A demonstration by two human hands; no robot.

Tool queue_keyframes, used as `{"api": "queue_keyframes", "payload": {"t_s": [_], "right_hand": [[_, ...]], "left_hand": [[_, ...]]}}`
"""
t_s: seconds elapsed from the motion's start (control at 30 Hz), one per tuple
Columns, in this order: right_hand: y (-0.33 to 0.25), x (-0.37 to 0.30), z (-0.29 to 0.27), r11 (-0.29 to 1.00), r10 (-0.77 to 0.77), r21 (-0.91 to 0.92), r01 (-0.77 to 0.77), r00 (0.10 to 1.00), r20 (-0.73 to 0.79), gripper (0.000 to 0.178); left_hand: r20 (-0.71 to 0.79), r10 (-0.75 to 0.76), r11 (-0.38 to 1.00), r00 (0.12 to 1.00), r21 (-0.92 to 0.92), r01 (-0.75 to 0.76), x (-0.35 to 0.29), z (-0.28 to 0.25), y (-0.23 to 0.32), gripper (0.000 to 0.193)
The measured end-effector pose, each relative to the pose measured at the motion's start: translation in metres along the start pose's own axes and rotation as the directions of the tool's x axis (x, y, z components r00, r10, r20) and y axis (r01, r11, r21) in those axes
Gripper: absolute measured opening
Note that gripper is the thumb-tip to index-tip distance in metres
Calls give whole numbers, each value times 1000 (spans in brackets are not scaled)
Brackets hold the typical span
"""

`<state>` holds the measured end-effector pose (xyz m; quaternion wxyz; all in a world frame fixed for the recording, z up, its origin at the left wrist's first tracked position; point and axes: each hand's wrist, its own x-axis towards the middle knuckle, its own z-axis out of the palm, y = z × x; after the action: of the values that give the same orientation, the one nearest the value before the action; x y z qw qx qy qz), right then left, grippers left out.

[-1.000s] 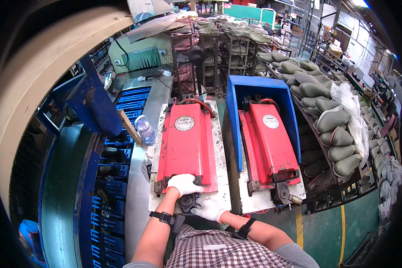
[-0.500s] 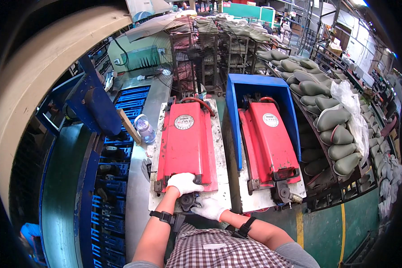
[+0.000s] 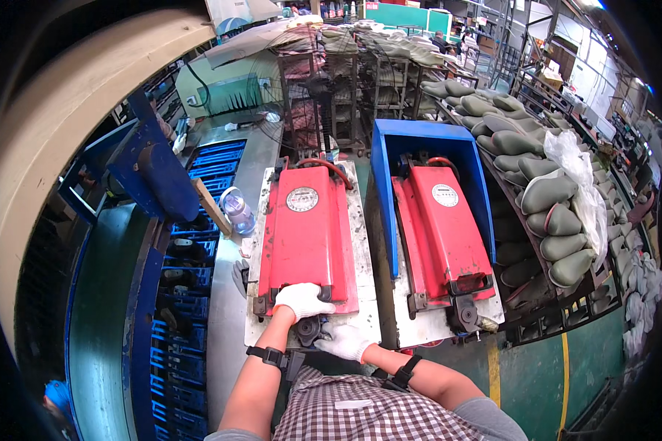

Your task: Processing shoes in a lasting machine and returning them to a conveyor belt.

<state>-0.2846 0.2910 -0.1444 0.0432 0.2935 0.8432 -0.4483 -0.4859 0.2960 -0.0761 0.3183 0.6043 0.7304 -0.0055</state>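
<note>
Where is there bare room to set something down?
Bare metal tabletop shows between the blue slats and the left white plate. Narrower: that plate's strip right of the red cover. Crowded: the grey-green pile at right, and around the left hand and right hand.

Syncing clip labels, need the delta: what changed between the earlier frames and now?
Little. At the lower left edge, the co-worker's blue sits a bit lower, with less of it in view. No visible grab or release. Unchanged: left hand on the front end of the left red machine, right hand by its dark round part, second red machine.
</note>
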Motion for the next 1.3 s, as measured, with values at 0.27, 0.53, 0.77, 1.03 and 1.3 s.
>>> {"api": "queue_keyframes", "payload": {"t_s": [0.27, 0.53, 0.77, 1.03, 1.3], "right_hand": [[3, 1, 2, 1000, -1, 3, 1, 1000, -8, 50], [5, 4, 4, 1000, -24, -19, 24, 1000, -9, 51], [1, 3, 1, 1000, 18, 12, -18, 1000, 6, 49], [7, 2, 6, 996, -12, 83, 13, 1000, -13, 50], [-1, 0, 11, 726, 295, 548, -416, 908, 298, 66]], "left_hand": [[10, 0, 1000, 1000, -15, 0, -1, -2, 2, 76], [-10, -5, 1000, 1000, -6, 5, -2, -2, 2, 76], [-7, 2, 1000, 1000, -8, -2, -3, -4, 3, 77], [-4, -16, 1000, 1000, -25, 16, -6, -6, 6, 74], [0, -12, 999, 1000, -32, 12, -5, -6, 4, 74]]}}
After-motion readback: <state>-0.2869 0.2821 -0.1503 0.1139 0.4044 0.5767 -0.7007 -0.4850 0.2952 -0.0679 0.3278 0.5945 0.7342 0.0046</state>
